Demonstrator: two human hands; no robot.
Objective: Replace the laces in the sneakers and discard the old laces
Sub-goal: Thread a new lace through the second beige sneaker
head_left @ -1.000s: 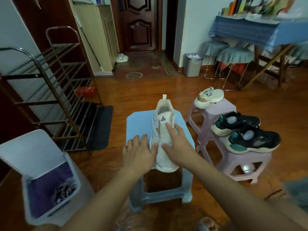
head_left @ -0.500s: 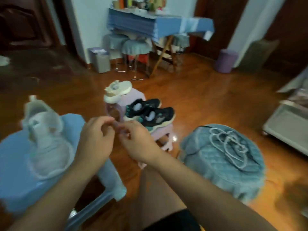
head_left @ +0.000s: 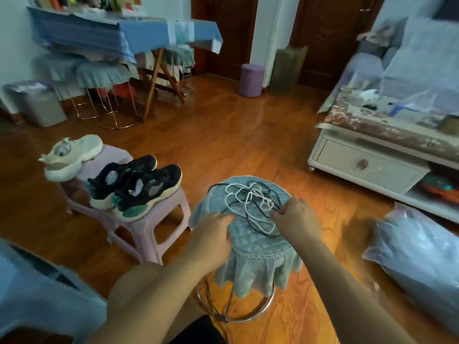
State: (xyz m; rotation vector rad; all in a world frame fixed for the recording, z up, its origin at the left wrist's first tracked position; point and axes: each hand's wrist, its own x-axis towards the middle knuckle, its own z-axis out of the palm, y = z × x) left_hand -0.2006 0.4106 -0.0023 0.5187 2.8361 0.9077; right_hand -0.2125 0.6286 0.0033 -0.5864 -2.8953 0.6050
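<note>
A tangle of white and black laces [head_left: 250,204] lies on a round stool with a grey-blue quilted cover [head_left: 258,244]. My right hand [head_left: 296,216] pinches a dark lace at the tangle's right edge. My left hand [head_left: 213,234] rests on the cover at its left side, fingers blurred. Two black and teal sneakers [head_left: 139,187] without laces sit on a pink plastic stool [head_left: 149,219]. A cream sneaker [head_left: 72,155] lies on a second pink stool behind them.
A pale blue stool [head_left: 32,294] fills the lower left corner. A white low cabinet [head_left: 367,165] stands at the right, a blue plastic bag [head_left: 422,254] on the floor before it. A grey bin [head_left: 37,103] and a blue-clothed table [head_left: 119,33] stand far left.
My view has swung right, away from the white sneaker on the blue stool. Both hands left that sneaker and moved onto the round stool; my right hand has taken hold of a lace.
</note>
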